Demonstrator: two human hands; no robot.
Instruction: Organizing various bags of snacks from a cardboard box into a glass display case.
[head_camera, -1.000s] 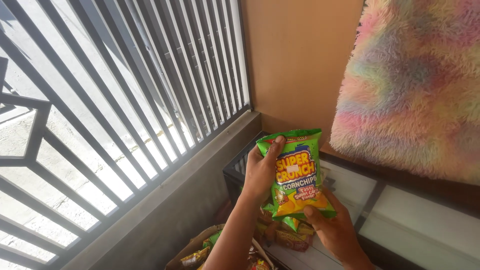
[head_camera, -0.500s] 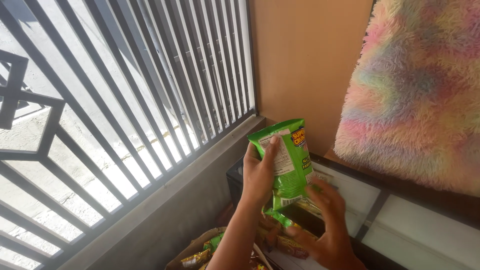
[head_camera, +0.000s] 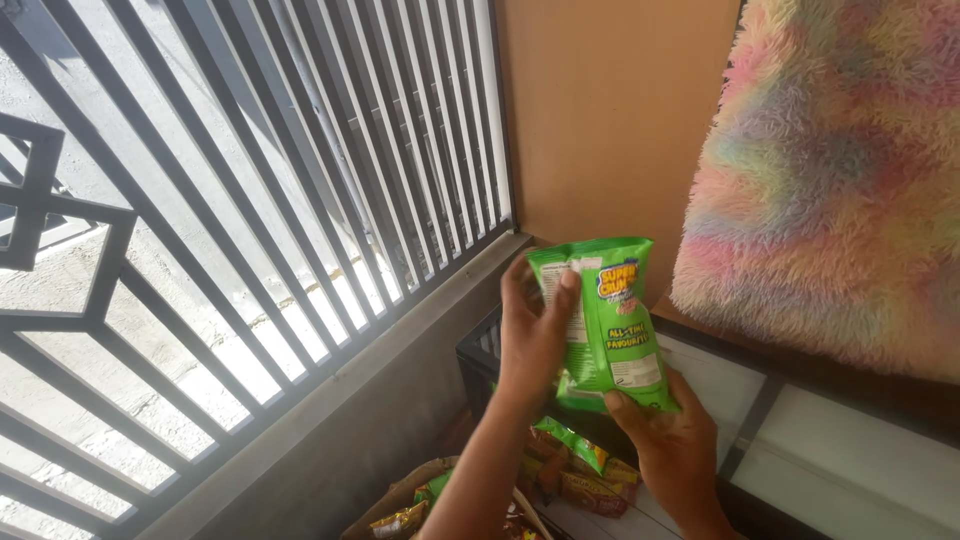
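Beside the window bars (head_camera: 250, 200), left hand (head_camera: 535, 335) raised, gripping green snack bag (head_camera: 605, 320), right hand (head_camera: 670, 445) pinching its bottom edge.

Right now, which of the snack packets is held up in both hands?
The green snack packet, gripped by the left hand and right hand; the other packets lie below.

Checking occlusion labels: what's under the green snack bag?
Below the green snack bag, held by the left hand and right hand, lie more snack packets, green and orange, partly hidden by the hands. A dark crate sits behind; its contents can't be seen.
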